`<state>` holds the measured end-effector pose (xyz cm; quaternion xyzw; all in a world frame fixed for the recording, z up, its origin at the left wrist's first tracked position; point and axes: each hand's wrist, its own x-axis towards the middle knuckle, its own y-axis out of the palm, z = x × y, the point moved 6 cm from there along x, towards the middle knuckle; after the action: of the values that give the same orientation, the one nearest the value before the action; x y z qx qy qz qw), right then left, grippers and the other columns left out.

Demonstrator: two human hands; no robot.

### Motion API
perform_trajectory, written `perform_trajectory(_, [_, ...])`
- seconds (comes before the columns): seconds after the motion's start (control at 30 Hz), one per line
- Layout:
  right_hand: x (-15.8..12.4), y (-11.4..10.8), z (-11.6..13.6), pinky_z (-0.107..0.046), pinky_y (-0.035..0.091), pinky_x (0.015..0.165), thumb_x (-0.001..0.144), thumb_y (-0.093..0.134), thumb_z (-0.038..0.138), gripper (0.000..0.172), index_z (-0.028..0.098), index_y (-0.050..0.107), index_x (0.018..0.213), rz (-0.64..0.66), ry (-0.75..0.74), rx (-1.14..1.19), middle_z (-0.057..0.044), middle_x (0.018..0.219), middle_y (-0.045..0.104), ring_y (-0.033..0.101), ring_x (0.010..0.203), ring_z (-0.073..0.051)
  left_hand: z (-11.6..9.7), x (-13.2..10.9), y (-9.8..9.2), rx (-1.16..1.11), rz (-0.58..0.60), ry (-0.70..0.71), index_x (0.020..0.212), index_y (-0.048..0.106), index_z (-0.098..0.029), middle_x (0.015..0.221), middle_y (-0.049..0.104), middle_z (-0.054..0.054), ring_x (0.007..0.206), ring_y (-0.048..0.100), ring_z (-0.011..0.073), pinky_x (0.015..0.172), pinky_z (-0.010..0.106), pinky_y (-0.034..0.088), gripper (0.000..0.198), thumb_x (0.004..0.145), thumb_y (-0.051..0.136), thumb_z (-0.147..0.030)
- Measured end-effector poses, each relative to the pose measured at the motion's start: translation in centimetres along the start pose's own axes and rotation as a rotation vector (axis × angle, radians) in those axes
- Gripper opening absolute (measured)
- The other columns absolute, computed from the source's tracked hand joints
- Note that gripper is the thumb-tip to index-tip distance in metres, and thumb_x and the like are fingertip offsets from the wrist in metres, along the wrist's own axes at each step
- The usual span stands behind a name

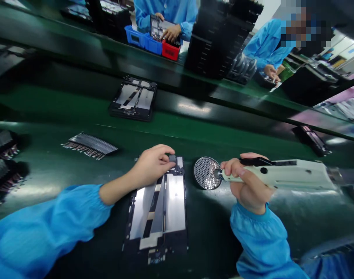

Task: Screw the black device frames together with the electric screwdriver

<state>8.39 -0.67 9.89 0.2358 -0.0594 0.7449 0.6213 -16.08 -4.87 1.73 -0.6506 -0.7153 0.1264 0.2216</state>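
Observation:
An opened tablet (175, 201) with silver battery panels and a dark diagonal ribbon cable lies on the green bench below me. My left hand (153, 164) rests over its top edge, thumb and forefinger curled around a small dark part there. Whether that part is loose or fixed to the tablet is hard to see. In my right hand (249, 182) is a pale electric screwdriver (293, 174), held almost level. Its tip reaches the round metal screw tray (206, 172), a dish full of small holes just right of the tablet.
Another opened tablet (136, 97) lies farther back on the belt. A fanned row of thin parts (91, 145) is on the left, with more stacks (2, 166) beyond. Across the line are black stacked trays (217, 38), blue bins (136, 37), a red bin (170, 50) and two co-workers.

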Motion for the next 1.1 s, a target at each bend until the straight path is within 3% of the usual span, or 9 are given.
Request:
perform_trajectory(0.13, [0.0, 0.6, -0.5, -0.038, 0.055, 0.064, 0.076, 0.062, 0.013, 0.022, 0.022, 0.064, 0.096, -0.025, 0.023, 0.012, 0.006, 0.056, 0.057, 0.058, 0.056, -0.015, 0.8, 1.9, 3.4, 0.17, 0.015, 0.172, 0.089, 0.074, -0.015, 0.108, 0.072, 0.007, 0.079, 0.071, 0.0119, 0.072, 0.024, 0.062, 0.009, 0.088, 0.065, -0.018])
perform_trajectory(0.3, [-0.1, 0.7, -0.7, -0.037, 0.054, 0.061, 0.075, 0.061, 0.013, 0.021, 0.022, 0.063, 0.095, -0.023, 0.006, -0.007, 0.006, 0.054, 0.057, 0.056, 0.053, -0.014, 0.9, 2.4, 4.2, 0.316, 0.119, 0.313, 0.09, 0.076, -0.017, 0.107, 0.074, 0.007, 0.091, 0.07, 0.0171, 0.084, 0.032, 0.06, 0.01, 0.09, 0.066, -0.019])
perform_trajectory(0.43, [0.0, 0.7, -1.1, -0.037, 0.054, 0.06, 0.074, 0.062, 0.012, 0.022, 0.022, 0.064, 0.093, -0.032, 0.027, -0.016, 0.006, 0.055, 0.058, 0.056, 0.052, -0.014, 0.1, 1.4, 4.8, 0.434, 0.213, 0.412, 0.092, 0.075, -0.016, 0.108, 0.074, 0.009, 0.103, 0.066, 0.0214, 0.091, 0.036, 0.057, 0.02, 0.097, 0.057, -0.022])
perform_trajectory(0.57, [0.0, 0.7, -1.4, -0.037, 0.054, 0.06, 0.074, 0.062, 0.01, 0.022, 0.022, 0.065, 0.092, -0.027, 0.023, -0.025, 0.006, 0.055, 0.057, 0.056, 0.052, -0.014, -0.7, 0.0, 4.8, 0.555, 0.272, 0.472, 0.116, 0.07, -0.01, 0.13, 0.067, 0.018, 0.127, 0.058, 0.0316, 0.11, 0.051, 0.045, 0.03, 0.1, 0.053, -0.028])
perform_trajectory(0.63, [0.0, 0.7, -1.4, -0.037, 0.053, 0.06, 0.074, 0.062, 0.011, 0.022, 0.022, 0.065, 0.093, -0.024, 0.022, -0.041, 0.006, 0.055, 0.057, 0.056, 0.052, -0.014, -0.9, -0.6, 4.6, 0.679, 0.302, 0.485, 0.13, 0.063, -0.007, 0.14, 0.06, 0.021, 0.131, 0.055, 0.0384, 0.109, 0.059, 0.044, 0.041, 0.1, 0.051, -0.032])
perform_trajectory(0.73, [-0.1, 0.7, -1.3, -0.036, 0.053, 0.06, 0.075, 0.062, 0.01, 0.022, 0.022, 0.066, 0.094, -0.017, 0.028, -0.054, 0.006, 0.055, 0.057, 0.055, 0.051, -0.014, -0.9, -1.7, 4.8, 0.819, 0.358, 0.47, 0.138, 0.058, -0.009, 0.147, 0.056, 0.019, 0.124, 0.06, 0.0409, 0.098, 0.057, 0.049, 0.05, 0.099, 0.051, -0.039])
perform_trajectory(0.97, [-1.5, 3.3, -0.5, -0.035, 0.051, 0.057, 0.078, 0.063, 0.01, 0.027, 0.023, 0.069, 0.1, 0.087, 0.014, -0.045, 0.005, 0.056, 0.056, 0.056, 0.052, -0.015, -3.0, -7.1, 7.4, 0.794, 0.22, 0.545, 0.136, 0.06, -0.006, 0.144, 0.057, 0.022, 0.12, 0.063, 0.0402, 0.099, 0.053, 0.049, 0.053, 0.1, 0.046, -0.042])
perform_trajectory(1.1, [-2.4, 5.0, -2.1, -0.036, 0.053, 0.057, 0.08, 0.065, 0.012, 0.023, 0.024, 0.068, 0.099, 0.145, 0.092, -0.1, 0.004, 0.059, 0.059, 0.059, 0.054, -0.016, -3.6, -7.5, 7.3, 0.746, 0.159, 0.524, 0.132, 0.061, -0.003, 0.134, 0.061, 0.03, 0.118, 0.064, 0.04, 0.096, 0.05, 0.049, 0.056, 0.098, 0.047, -0.046])
